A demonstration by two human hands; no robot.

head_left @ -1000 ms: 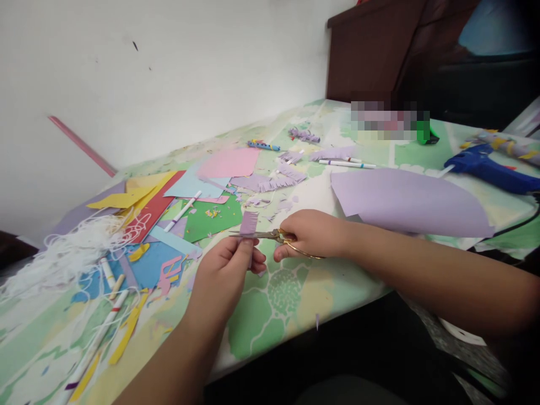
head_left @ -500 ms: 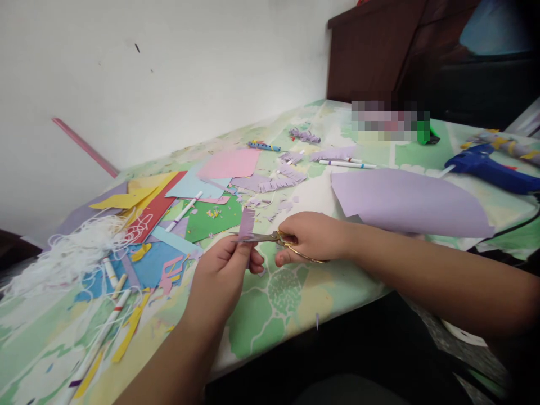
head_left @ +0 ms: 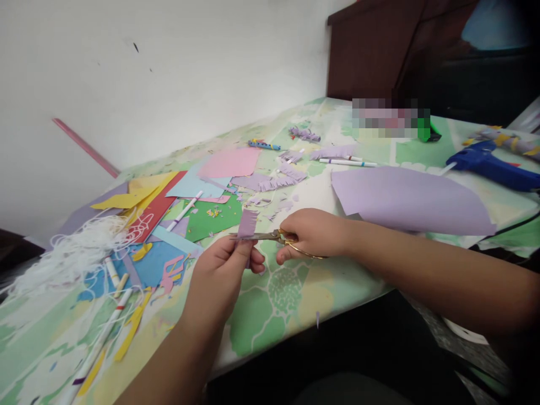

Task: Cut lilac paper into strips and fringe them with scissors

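Observation:
Between the thumb and fingers of my left hand (head_left: 228, 261) is a small strip of purple paper (head_left: 248, 223), its right edge snipped into a fringe. My right hand (head_left: 307, 233) grips a pair of scissors (head_left: 272, 235) with gold-coloured handles. Their blades lie across the strip just above my left thumb, pointing left. Small purple scraps (head_left: 280, 208) lie on the table behind my hands, near fringed purple strips (head_left: 282, 181). A large sheet of purple paper (head_left: 405, 199) rests behind my right forearm.
At the left are a tangle of white string (head_left: 71, 253), coloured paper sheets (head_left: 156, 205) and several markers (head_left: 185, 211). A blue glue gun (head_left: 485, 163) lies at the right. Farther back are a decorated blue roll (head_left: 264, 145) and a fringed purple roll (head_left: 304, 134). A patterned cloth (head_left: 270, 332) covers the table.
The purple strip has turned slightly in my left hand and shows more of its face. The scissors stay across it, with only a slight shift of the right hand.

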